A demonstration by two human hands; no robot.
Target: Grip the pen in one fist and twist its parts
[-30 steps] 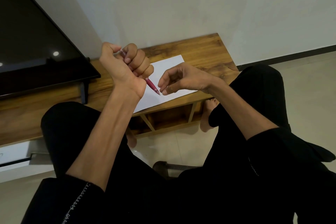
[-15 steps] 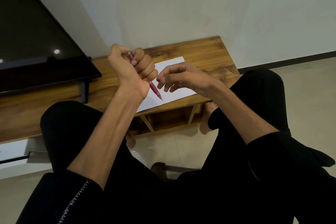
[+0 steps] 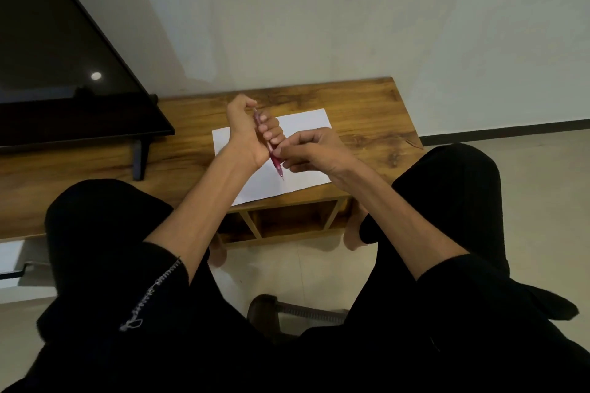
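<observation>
Pink pen (image 3: 274,153) sits at frame centre, gripped in the left hand (image 3: 247,131), fingers (image 3: 271,129) clenched round the barrel, tip pointing down over the white paper sheet (image 3: 306,124). Right hand (image 3: 314,150) pinches the pen's lower part with curled fingers. Paper lies flat on the wooden bench (image 3: 380,112); television (image 3: 64,73) stands upper left.

Low wooden table (image 3: 376,124), open shelf beneath; bearing one white sheet of paper (image 3: 303,124) and a dark television (image 3: 64,67) on its stand.
</observation>
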